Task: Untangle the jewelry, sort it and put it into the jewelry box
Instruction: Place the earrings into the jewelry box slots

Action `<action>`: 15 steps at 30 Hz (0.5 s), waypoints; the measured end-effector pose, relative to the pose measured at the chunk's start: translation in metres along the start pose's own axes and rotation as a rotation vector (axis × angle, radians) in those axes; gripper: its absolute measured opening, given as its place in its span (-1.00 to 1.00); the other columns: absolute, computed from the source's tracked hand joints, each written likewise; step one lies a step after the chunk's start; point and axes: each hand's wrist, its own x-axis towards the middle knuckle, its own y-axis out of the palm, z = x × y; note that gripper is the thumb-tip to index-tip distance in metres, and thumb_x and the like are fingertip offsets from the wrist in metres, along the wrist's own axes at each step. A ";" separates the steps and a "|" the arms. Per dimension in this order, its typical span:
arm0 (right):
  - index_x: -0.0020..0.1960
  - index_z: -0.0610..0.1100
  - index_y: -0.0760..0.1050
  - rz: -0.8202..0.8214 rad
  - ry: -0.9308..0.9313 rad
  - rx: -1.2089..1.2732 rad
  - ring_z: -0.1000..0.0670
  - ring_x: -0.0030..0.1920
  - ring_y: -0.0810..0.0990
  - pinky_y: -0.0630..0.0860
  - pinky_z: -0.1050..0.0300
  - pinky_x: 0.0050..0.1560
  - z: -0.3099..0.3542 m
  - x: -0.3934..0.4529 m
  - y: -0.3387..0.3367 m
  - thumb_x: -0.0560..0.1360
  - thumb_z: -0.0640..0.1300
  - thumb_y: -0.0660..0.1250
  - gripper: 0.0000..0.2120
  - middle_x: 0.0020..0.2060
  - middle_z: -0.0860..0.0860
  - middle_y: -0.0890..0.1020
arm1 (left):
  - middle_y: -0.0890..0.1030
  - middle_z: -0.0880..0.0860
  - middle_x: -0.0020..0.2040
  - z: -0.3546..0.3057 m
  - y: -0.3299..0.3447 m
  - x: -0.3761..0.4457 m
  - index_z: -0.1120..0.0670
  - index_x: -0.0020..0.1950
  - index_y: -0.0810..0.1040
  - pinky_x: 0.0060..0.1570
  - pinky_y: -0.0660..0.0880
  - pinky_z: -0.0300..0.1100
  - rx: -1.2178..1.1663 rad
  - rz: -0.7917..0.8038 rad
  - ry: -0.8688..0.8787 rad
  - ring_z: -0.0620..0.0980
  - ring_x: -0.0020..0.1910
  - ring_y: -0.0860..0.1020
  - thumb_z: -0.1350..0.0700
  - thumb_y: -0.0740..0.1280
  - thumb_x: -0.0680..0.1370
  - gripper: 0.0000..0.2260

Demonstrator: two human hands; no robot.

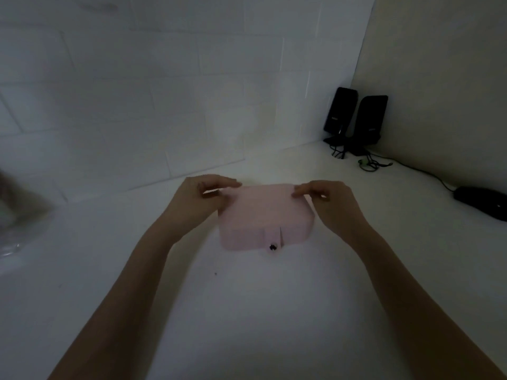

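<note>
In the head view, a closed pink jewelry box [264, 215] sits on the white table [247, 311], snap clasp [273, 246] on its near side. The left hand [203, 194] pinches its far left corner and the right hand [323, 196] its far right corner. No jewelry shows. Two black speakers [356, 119] stand far right. Judging by this, either the sorting has not begun or it is finished.
</note>
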 end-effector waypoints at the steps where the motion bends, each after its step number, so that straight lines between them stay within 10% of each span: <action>1: -0.09 0.06 0.61 0.025 -0.009 0.009 0.16 0.10 0.56 0.39 0.42 0.10 0.003 -0.001 -0.001 0.50 -0.39 0.22 -0.63 0.02 0.17 0.60 | 0.56 -0.20 0.16 -0.001 0.000 -0.001 -0.22 0.10 0.56 0.09 0.42 -0.35 0.064 0.082 -0.046 -0.22 0.17 0.49 0.01 0.45 0.35 -0.66; 3: 0.08 0.19 0.54 0.193 -0.013 0.047 0.24 0.19 0.47 0.35 0.38 0.13 0.013 -0.005 -0.002 0.51 -0.17 0.34 -0.72 0.18 0.23 0.53 | 0.31 -0.21 0.37 0.001 -0.001 -0.003 -0.26 0.40 0.24 0.24 0.28 -0.26 0.202 0.268 -0.163 -0.25 0.34 0.29 -0.17 0.52 0.25 -0.21; 6: 0.31 0.35 0.27 0.545 -0.084 -0.132 0.23 0.40 0.14 0.14 0.27 0.35 0.021 -0.013 0.002 0.32 0.12 0.50 -0.35 0.39 0.26 0.26 | 0.05 -0.11 0.49 0.006 0.006 -0.005 -0.15 0.52 -0.16 0.37 0.19 -0.18 0.312 0.385 -0.210 -0.11 0.44 0.14 -0.04 0.62 0.21 0.16; 15: 0.31 0.34 0.18 0.414 -0.269 -0.236 0.04 0.50 0.05 0.13 -0.07 0.47 0.007 -0.015 0.025 0.13 0.41 0.31 -0.21 0.35 0.29 0.21 | 0.18 0.03 0.40 0.021 0.010 -0.002 -0.19 0.50 -0.15 0.24 0.24 -0.22 0.384 0.330 -0.195 -0.04 0.33 0.28 -0.16 0.60 0.06 0.22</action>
